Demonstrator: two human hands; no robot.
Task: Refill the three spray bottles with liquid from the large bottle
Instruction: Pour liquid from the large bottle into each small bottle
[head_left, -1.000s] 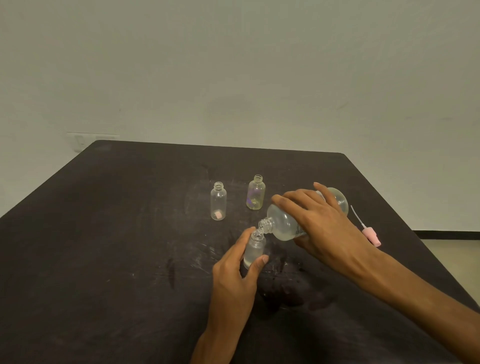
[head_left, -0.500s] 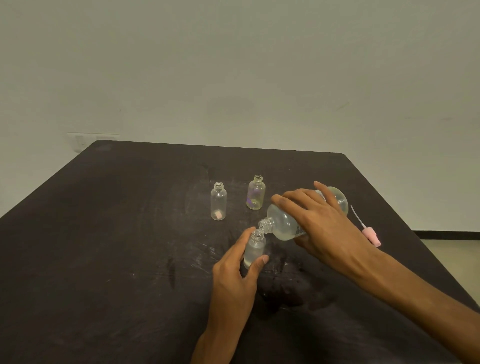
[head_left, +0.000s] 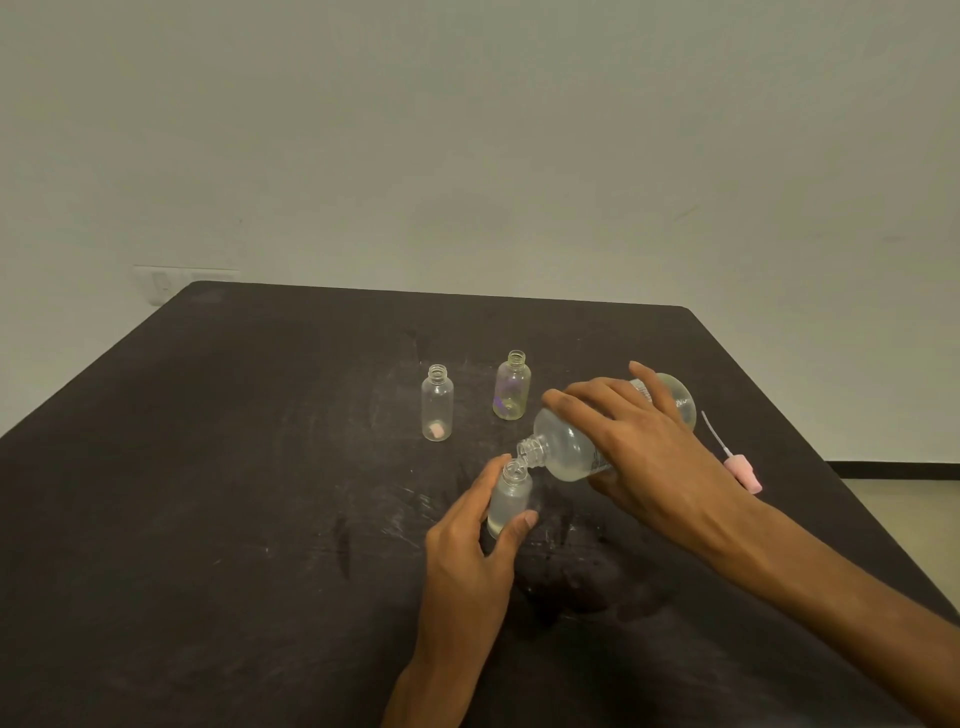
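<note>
My right hand (head_left: 644, 452) grips the large clear bottle (head_left: 569, 449), tilted with its open neck down over the mouth of a small clear spray bottle (head_left: 510, 499). My left hand (head_left: 470, 540) holds that small bottle upright on the black table (head_left: 208, 519), thumb and fingers around its body; some liquid shows in its lower part. Two more small open bottles stand behind: one on the left (head_left: 437, 410) with a pink bit at its bottom, one on the right (head_left: 512, 387) with a purple-yellow tint.
A pink spray head with its thin tube (head_left: 740, 467) lies on the table to the right of my right hand, near the table's right edge. A wet dark patch (head_left: 587, 577) lies in front of the held bottle. A white wall stands behind.
</note>
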